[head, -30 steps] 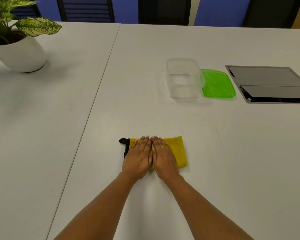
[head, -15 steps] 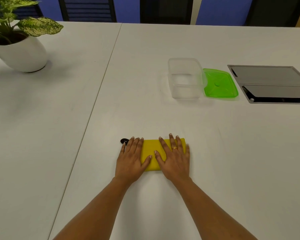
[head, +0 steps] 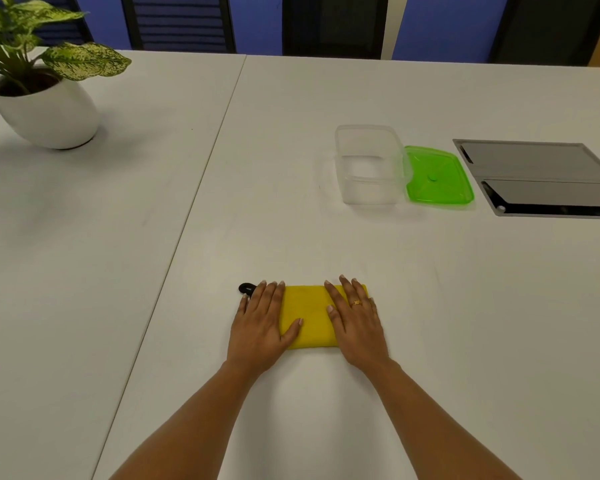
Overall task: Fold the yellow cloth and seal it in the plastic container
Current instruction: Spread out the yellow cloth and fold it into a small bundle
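Now Press the Fold Flat Before Anything Else

Both grips are bare hands lying flat and holding nothing. The left grip (head: 260,327) has straight fingers and presses down on the left end of the yellow cloth (head: 307,317). The right grip (head: 355,327) does the same at the right end, with its fingers slightly spread. The cloth lies as a folded oblong on the desk (head: 465,306), close to the person. A black loop (head: 246,288) pokes out just beyond the left fingertips.

The plastic container (head: 368,192) stands open, well apart from the cloth, farther up the desk and to the right. Its green lid (head: 437,176) lies flat against the container's right side.

The step in hand looks like setting the crease. To do it well:

- Put weight through the palms, not only the fingertips.
- Stroke from the middle towards each end, so that no trapped bulge springs the layers apart.
- Keep the edges square.

The oblong appears longer than the container is wide, so one more fold across its length probably comes next. The loop is best tucked inside that fold, or it may catch under the lid's rim. Packing and sealing have not yet begun.
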A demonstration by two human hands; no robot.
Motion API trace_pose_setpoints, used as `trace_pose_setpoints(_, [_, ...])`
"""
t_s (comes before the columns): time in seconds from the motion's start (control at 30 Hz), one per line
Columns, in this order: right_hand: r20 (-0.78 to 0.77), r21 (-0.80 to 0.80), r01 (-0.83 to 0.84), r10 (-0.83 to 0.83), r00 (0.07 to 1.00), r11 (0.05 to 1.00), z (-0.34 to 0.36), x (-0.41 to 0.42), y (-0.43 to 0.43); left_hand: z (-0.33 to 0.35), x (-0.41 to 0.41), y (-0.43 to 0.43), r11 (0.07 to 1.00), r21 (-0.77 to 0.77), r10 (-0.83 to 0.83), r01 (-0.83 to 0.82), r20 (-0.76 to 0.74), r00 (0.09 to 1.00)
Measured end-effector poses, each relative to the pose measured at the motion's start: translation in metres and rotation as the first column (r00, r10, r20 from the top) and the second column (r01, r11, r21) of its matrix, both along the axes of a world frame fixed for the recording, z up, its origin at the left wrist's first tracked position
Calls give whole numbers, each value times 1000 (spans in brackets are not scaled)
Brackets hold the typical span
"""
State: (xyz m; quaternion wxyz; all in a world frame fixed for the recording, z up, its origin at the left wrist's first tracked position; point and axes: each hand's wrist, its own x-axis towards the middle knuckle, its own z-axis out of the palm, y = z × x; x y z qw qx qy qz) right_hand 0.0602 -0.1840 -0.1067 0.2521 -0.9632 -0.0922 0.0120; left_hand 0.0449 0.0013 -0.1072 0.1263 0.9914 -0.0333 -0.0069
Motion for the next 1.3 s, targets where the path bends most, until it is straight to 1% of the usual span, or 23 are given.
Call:
trace_pose_setpoints(0.13, [52,47,-74,71,996,996,-7,1,-14,-1,2,1,998,-51,-41,41,18,999])
trace_pose_setpoints(0.3, [56,25,-95,93,994,995,-9,1,-15,1,1,4,994,-86,-71,71,13,997])
trace_pose_setpoints(0.4, [41,24,-129,128,991,991,-10,3,-19,2,0,7,987,-99,-128,126,-11,992])
trace_pose_setpoints(0.57, [-36,50,-293,294,955,955,-5,4,-37,-3,-1,19,970,-18,-242,242,10,970])
trace_pose_setpoints(0.7, [-64,-57,-438,435,898,897,-1,7,-59,1,-3,27,951,-62,-305,303,-26,952])
trace_pose_setpoints(0.8, [-66,-44,-461,458,887,886,2,7,-66,4,-6,39,933,-81,-355,352,-28,934])
trace_pose_setpoints(0.97, [-36,-3,-383,383,923,924,3,4,-60,6,-9,54,931,-115,-346,348,33,938])
trace_pose_setpoints(1.03, [-41,71,-344,347,937,936,4,5,-59,13,-7,51,933,-169,-315,318,42,948])
trace_pose_setpoints(1.13, [-50,237,-241,260,964,941,10,8,-58,28,-3,46,932,-323,-179,162,-24,983])
trace_pose_setpoints(1.2, [-71,348,-106,139,988,931,21,10,-57,39,-1,46,881,-471,-34,38,17,999])
trace_pose_setpoints(1.27, [-110,463,25,29,994,886,33,12,-52,49,2,46,768,-636,112,-71,24,993])
trace_pose_setpoints(1.3, [-153,524,93,-14,988,847,37,14,-49,52,3,45,720,-686,155,-101,17,988])
